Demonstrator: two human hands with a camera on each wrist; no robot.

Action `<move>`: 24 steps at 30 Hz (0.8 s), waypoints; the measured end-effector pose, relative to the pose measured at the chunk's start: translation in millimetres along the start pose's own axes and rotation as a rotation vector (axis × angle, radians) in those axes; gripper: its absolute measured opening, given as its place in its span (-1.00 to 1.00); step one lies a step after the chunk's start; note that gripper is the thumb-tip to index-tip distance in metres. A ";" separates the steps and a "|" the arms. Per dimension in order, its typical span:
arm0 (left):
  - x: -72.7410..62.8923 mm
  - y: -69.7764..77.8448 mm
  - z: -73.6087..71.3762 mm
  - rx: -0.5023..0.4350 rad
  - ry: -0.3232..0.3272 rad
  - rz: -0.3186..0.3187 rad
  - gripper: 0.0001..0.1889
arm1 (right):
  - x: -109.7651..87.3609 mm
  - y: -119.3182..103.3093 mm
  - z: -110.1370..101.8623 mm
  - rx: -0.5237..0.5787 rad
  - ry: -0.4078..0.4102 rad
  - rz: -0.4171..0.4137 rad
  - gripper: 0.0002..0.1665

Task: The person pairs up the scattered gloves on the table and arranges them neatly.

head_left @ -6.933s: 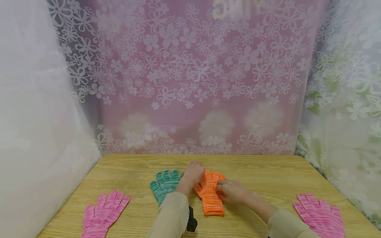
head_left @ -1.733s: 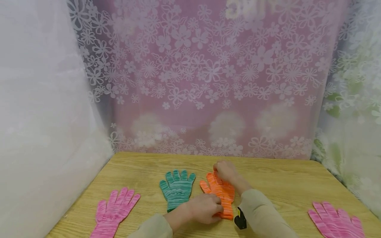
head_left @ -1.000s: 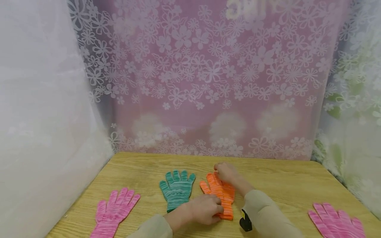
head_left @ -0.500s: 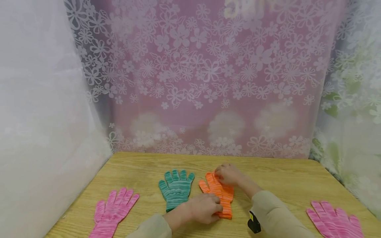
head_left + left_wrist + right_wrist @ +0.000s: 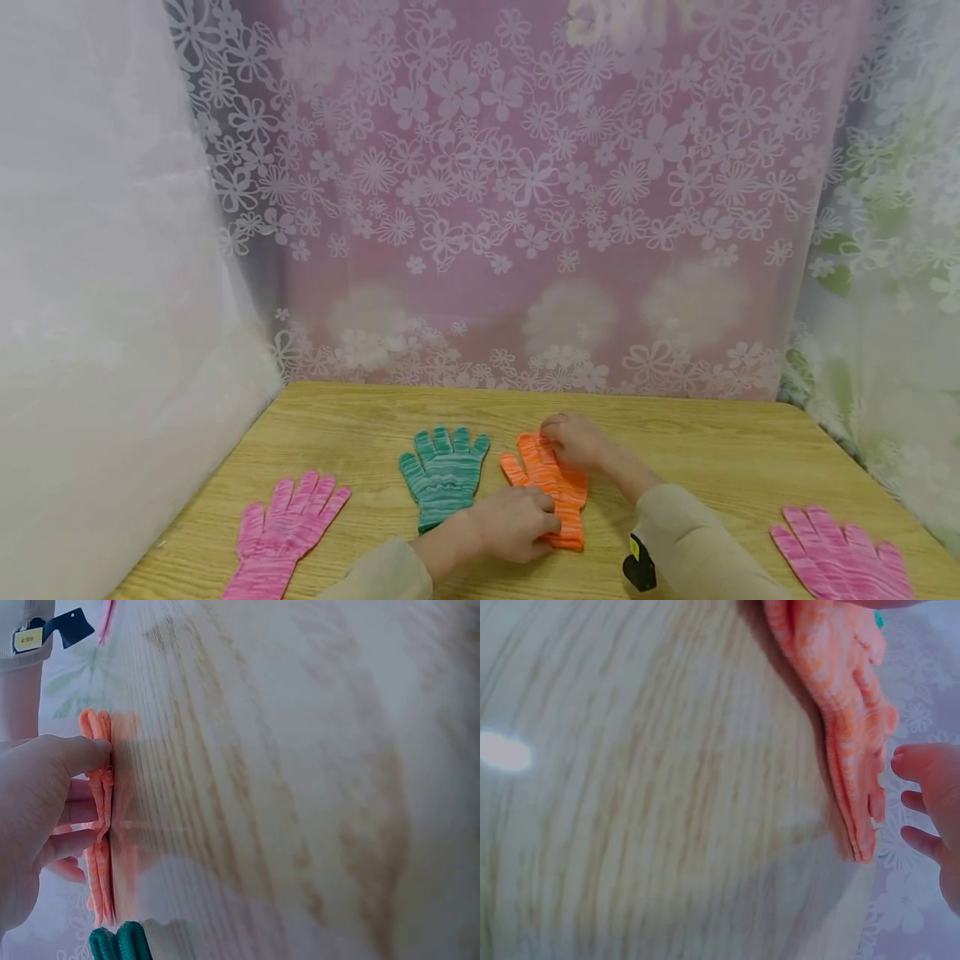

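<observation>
An orange-and-white knitted glove [image 5: 572, 500] lies flat on the table, fingers pointing away. My left hand [image 5: 513, 523] rests on it near the cuff; in the left wrist view the thumb and bent fingertips press on the glove [image 5: 99, 866] well apart from each other. At the glove's far end my right hand [image 5: 576, 442] is over the fingers. From the right wrist view, the right hand's [image 5: 937, 802] loosely bent fingers stand slightly apart from the glove [image 5: 847, 712]. To the left lies a teal glove [image 5: 444, 475], flat with its fingers spread.
A pink glove [image 5: 277, 533] lies at the front left of the wooden table [image 5: 360, 417], another pink glove [image 5: 843, 550] at the front right. A black wrist device [image 5: 639, 562] is on the right sleeve. Flowered sheets [image 5: 517, 208] surround the table on three sides.
Since the oldest frame my left hand has moved from the orange glove's fingers to its cuff, and my right hand from its side to its fingertips. Lately only the right forearm shifts slightly right.
</observation>
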State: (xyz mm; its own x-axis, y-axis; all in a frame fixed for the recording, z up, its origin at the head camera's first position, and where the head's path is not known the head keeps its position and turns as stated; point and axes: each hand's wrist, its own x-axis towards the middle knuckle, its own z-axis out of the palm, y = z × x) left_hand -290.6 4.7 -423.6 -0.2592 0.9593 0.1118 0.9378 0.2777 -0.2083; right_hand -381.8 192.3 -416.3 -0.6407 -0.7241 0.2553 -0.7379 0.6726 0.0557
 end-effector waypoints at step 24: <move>-6.9 6.2 -8.2 0.100 0.057 0.016 -0.85 | 9.7 -22.2 3.1 -0.024 0.017 -0.174 -0.85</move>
State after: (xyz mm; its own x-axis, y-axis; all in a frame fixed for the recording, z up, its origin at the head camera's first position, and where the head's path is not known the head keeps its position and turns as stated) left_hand -281.1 -0.6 -417.6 -0.2284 0.9599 0.1626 0.9134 0.2691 -0.3056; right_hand -372.3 169.9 -418.0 -0.4996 -0.8275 0.2561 -0.8320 0.5407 0.1240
